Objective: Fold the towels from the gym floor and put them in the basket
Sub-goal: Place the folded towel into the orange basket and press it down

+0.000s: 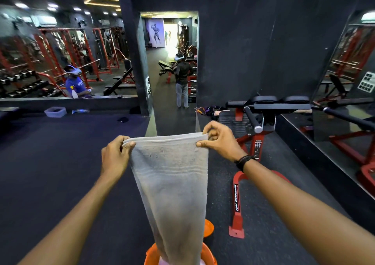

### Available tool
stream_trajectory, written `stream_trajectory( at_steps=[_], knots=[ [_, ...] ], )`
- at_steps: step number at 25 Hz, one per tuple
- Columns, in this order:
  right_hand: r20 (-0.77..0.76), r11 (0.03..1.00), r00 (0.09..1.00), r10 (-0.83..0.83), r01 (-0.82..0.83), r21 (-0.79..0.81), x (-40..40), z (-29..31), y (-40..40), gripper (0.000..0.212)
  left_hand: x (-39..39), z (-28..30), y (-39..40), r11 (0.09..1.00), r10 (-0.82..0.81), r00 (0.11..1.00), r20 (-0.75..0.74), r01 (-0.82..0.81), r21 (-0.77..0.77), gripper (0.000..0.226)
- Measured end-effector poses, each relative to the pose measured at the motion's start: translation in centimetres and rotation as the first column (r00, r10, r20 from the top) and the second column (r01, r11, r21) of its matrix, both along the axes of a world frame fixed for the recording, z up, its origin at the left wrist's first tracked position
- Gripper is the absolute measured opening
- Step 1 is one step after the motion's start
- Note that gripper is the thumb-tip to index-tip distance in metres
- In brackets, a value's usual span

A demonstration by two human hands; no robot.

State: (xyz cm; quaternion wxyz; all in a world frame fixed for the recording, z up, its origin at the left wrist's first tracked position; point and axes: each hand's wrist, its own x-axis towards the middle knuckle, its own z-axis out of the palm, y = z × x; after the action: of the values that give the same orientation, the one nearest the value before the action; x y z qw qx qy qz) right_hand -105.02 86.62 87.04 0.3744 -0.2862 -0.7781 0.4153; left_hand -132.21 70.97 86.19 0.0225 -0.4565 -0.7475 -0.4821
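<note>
Towel (pixel 170 175) grey, ribbed band; basket (pixel 151 252) orange; bench frame (pixel 236 210) red

Dark rubber gym floor (pixel 60 173). Orange basket (pixel 151 253) at bottom centre, red-framed bench (pixel 253 141) at right, pale plastic tub (pixel 55 111) and bottle (pixel 80 111) at upper left.

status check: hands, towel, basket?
Left hand and right hand pinch top corners of grey terry towel. Towel doubled, hanging over orange plastic basket. Nothing in the way.
</note>
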Motion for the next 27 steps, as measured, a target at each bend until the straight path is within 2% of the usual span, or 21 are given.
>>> stream_trajectory(
  at_steps=[2,4,5,6,8,9,10,11,12,14,15,16,17,18,19,21,22,23,25,26,27],
  knots=[
    [0.077,0.994,0.996,0.051,-0.043,-0.097,0.5,-0.2,0.3,0.042,-1.1,-0.7,0.0,0.977,-0.097,0.995,-0.01,0.094,-0.192,0.009],
    [0.297,0.972,0.934,0.2,-0.152,-0.177,1.3,0.4,0.5,0.032,-2.1,-1.0,0.0,0.842,-0.304,0.95,0.077,0.305,-0.445,0.012],
    [0.332,0.949,0.901,0.281,-0.209,-0.236,1.6,1.1,0.8,0.029,-2.1,-0.6,0.4,0.796,-0.377,0.914,0.147,0.401,-0.452,0.013],
    [0.254,0.917,0.905,0.34,-0.26,-0.303,1.8,2.2,1.0,0.028,-1.8,-0.1,0.8,0.823,-0.41,0.877,0.252,0.474,-0.312,0.012],
    [-0.061,0.863,0.948,0.311,-0.309,-0.399,2.0,4.2,2.0,0.034,-0.6,1.8,1.3,0.886,-0.453,0.736,0.503,0.433,0.164,0.008],
    [-0.107,0.85,0.948,0.3,-0.317,-0.422,1.9,4.8,2.2,0.037,-0.2,2.3,1.7,0.868,-0.494,0.674,0.55,0.426,0.257,0.027],
    [-0.02,0.853,0.947,0.32,-0.297,-0.428,1.9,4.8,1.6,0.037,0.5,2.2,1.7,0.85,-0.508,0.662,0.551,0.49,0.195,0.043],
    [0.138,0.881,0.936,0.323,-0.244,-0.405,1.9,3.7,1.1,0.033,1.2,1.7,1.3,0.823,-0.502,0.67,0.546,0.565,0.063,0.047],
    [0.216,0.902,0.93,0.296,-0.198,-0.384,1.9,2.2,0.9,0.032,1.3,0.7,1.1,0.81,-0.468,0.692,0.549,0.584,-0.045,0.046],
    [0.181,0.913,0.961,0.209,-0.125,-0.389,2.4,-0.9,0.8,0.046,0.3,-1.7,0.9,0.854,-0.356,0.708,0.61,0.512,-0.095,0.06],
    [0.159,0.909,0.972,0.175,-0.098,-0.405,2.8,-1.8,0.8,0.049,-0.2,-2.4,0.7,0.859,-0.312,0.674,0.67,0.502,-0.105,0.07],
    [0.153,0.901,0.975,0.163,-0.084,-0.425,3.1,-2.2,0.7,0.048,-0.4,-2.6,0.5,0.846,-0.281,0.64,0.715,0.517,-0.131,0.069],
    [0.174,0.895,0.971,0.167,-0.075,-0.44,3.2,-2.0,0.8,0.046,-0.1,-2.4,0.6,0.829,-0.251,0.605,0.755,0.537,-0.156,0.057],
    [0.164,0.887,0.97,0.179,-0.087,-0.453,3.1,-1.4,0.7,0.042,0.1,-1.9,0.9,0.827,-0.245,0.571,0.784,0.545,-0.139,0.042],
    [0.093,0.869,0.98,0.178,-0.112,-0.481,2.9,-0.4,0.6,0.037,0.5,-1.1,1.4,0.863,-0.251,0.536,0.806,0.501,-0.065,0.03],
    [-0.161,0.782,0.972,0.17,-0.233,-0.578,2.7,1.4,0.8,0.04,0.9,0.8,2.0,0.902,-0.35,0.44,0.827,0.397,0.171,0.026],
    [-0.224,0.745,0.954,0.2,-0.296,-0.597,2.6,2.0,0.9,0.041,1.1,1.5,2.0,0.876,-0.416,0.449,0.791,0.433,0.215,0.031],
    [-0.152,0.747,0.956,0.252,-0.292,-0.598,2.7,2.0,0.7,0.036,1.6,1.7,1.8,0.85,-0.412,0.517,0.75,0.514,0.113,0.034],
    [0.133,0.808,0.952,0.277,-0.156,-0.568,3.1,-0.2,0.2,0.027,2.1,-0.3,0.8,0.787,-0.331,0.664,0.67,0.586,-0.192,0.026],
    [0.21,0.823,0.945,0.25,-0.093,-0.56,3.3,-1.5,0.0,0.026,2.3,-1.3,0.5,0.776,-0.278,0.686,0.673,0.573,-0.263,0.022],
    [0.232,0.816,0.945,0.231,-0.059,-0.575,3.4,-2.2,-0.1,0.029,2.4,-2.0,0.3,0.784,-0.213,0.667,0.714,0.553,-0.283,0.023]
  ],
)
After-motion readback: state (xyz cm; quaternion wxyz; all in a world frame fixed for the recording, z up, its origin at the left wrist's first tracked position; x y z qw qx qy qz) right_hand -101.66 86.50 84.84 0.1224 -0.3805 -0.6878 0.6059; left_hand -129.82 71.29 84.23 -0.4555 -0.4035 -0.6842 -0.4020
